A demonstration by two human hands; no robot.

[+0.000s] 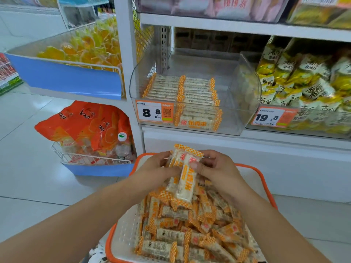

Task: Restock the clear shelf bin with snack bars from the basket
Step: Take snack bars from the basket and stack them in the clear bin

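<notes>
A white basket with an orange rim [121, 230] sits low in front of me, heaped with several snack bars [191, 230] in white and orange-checked wrappers. Above it, my left hand [155, 171] and my right hand [218, 169] together hold a small bundle of snack bars [185, 179], gripped from both sides. Ahead on the shelf stands the clear shelf bin [245, 92], with rows of the same bars [182, 92] lying flat in its left and middle part. Its right part and upper space are bare.
An orange 8.8 price tag [154, 112] is on the bin's front. A neighbouring bin of yellow snack bags [303, 82] stands right. Left, a blue-fronted wire bin of yellow candies [81, 52] juts out, with orange bags [89, 126] in a lower wire basket. White tiled floor surrounds.
</notes>
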